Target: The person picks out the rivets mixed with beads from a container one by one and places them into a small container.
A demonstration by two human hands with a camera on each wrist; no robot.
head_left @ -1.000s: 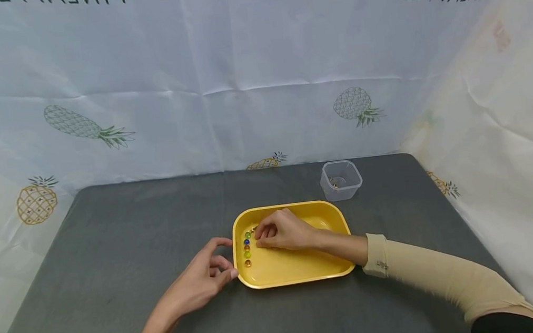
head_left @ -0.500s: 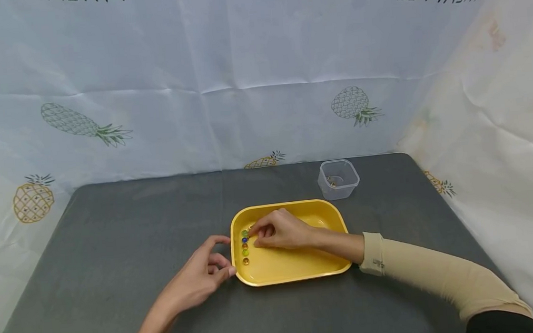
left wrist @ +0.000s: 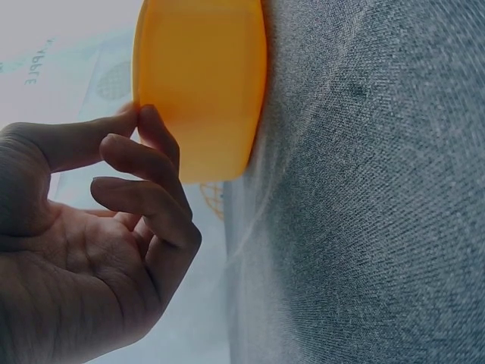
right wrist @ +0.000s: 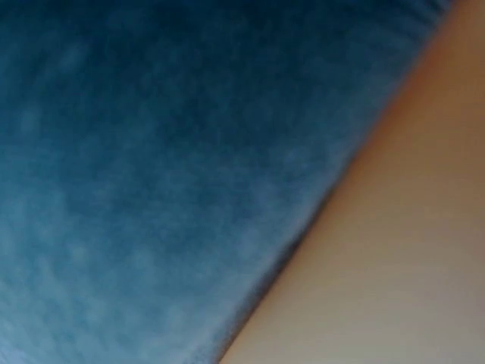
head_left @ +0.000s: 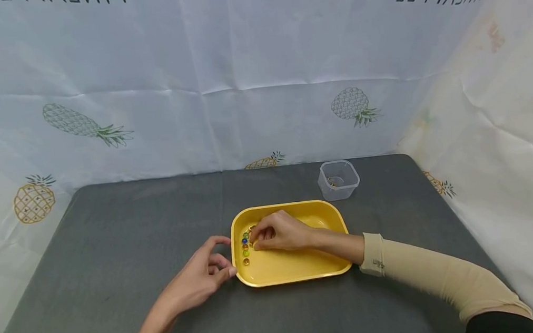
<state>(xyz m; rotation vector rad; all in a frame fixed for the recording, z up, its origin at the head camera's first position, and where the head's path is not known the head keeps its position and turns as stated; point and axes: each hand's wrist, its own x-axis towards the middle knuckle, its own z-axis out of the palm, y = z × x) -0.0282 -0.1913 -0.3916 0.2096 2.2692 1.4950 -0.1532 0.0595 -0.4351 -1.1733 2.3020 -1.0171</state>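
Right hand point(head_left: 284, 232) curled inside yellow tray point(head_left: 299, 267), cannot tell whether pinching; left hand point(head_left: 200, 278) touches rim, thumb and forefinger apart. Marbles point(head_left: 246, 253) line tray's left end. Seemingly arranging row; next move calls for delicate fingertip placement.

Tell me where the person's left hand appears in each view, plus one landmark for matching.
Head: the left hand is left of and below centre, at the left end of the yellow tray.
Left wrist: the left hand fills the lower left, fingertips at the tray's rim.
Right wrist: not visible; only a blurred dark surface and a tan shape.
Landmark: the yellow tray, shared by head and left wrist.
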